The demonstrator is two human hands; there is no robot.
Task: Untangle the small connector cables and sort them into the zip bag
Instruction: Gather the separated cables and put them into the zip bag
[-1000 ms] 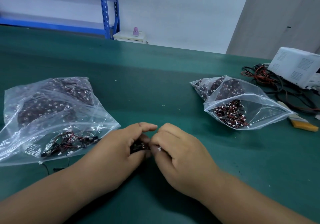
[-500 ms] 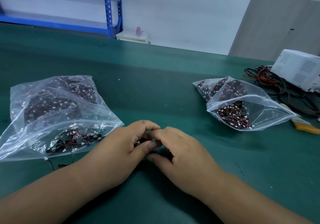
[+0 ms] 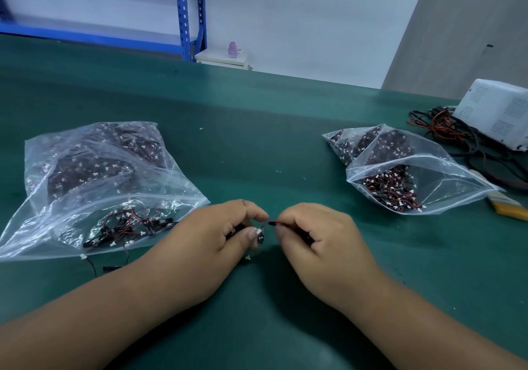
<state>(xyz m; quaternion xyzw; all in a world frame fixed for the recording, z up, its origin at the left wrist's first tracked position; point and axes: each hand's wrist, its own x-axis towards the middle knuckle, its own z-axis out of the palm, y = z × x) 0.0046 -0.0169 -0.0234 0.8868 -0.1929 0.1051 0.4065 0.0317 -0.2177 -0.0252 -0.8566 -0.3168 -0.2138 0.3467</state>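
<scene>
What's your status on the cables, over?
Left hand and right hand pinch a connector cable between them. Right zip bag open, part filled. Nothing lies between hands and bag.

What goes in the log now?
left hand: pinches connector cables | right hand: pinches red wire | right zip bag: open | step: untangling

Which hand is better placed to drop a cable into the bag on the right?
The right hand: it pinches a red-black cable and lies nearer that open bag. The left hand holds other cables, farther away.
</scene>
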